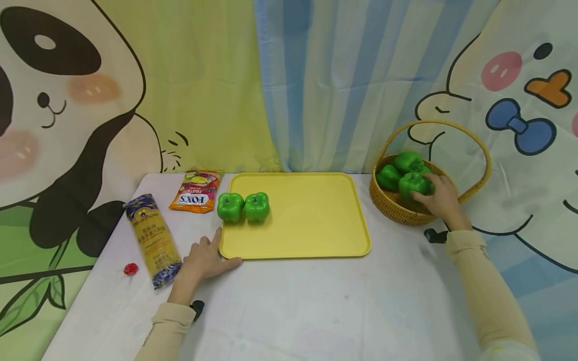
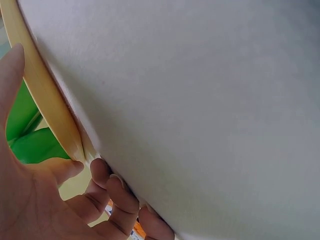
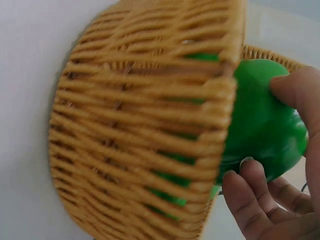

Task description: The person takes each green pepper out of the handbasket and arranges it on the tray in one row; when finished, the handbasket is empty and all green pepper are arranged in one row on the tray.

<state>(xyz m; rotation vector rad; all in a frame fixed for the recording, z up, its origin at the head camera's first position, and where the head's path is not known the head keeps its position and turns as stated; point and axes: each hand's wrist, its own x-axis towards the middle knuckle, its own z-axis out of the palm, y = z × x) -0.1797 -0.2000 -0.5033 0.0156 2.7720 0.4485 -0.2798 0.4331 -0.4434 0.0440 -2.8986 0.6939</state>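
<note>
My right hand (image 1: 442,198) grips a green bell pepper (image 1: 411,186) over the wicker basket (image 1: 402,214). In the right wrist view the thumb lies on one side of this pepper (image 3: 262,120) and the fingertips on the other, beside the basket's woven wall (image 3: 140,120). Other green peppers (image 1: 408,161) sit in the basket, partly hidden. At the near left corner of the yellow tray (image 1: 311,220), my left hand (image 1: 202,259) rests with thumb and forefinger spread along the rim (image 2: 52,102). Two green bell peppers (image 1: 256,207) stand side by side at the tray's left side.
Left of the tray lie an orange Fox's candy bag (image 1: 196,191), a yellow and blue pasta packet (image 1: 153,240) and a small red wrapped candy (image 1: 130,269). The basket's tall handle (image 1: 485,155) arches over it. Printed curtains (image 1: 311,85) hang behind the white table (image 1: 316,306).
</note>
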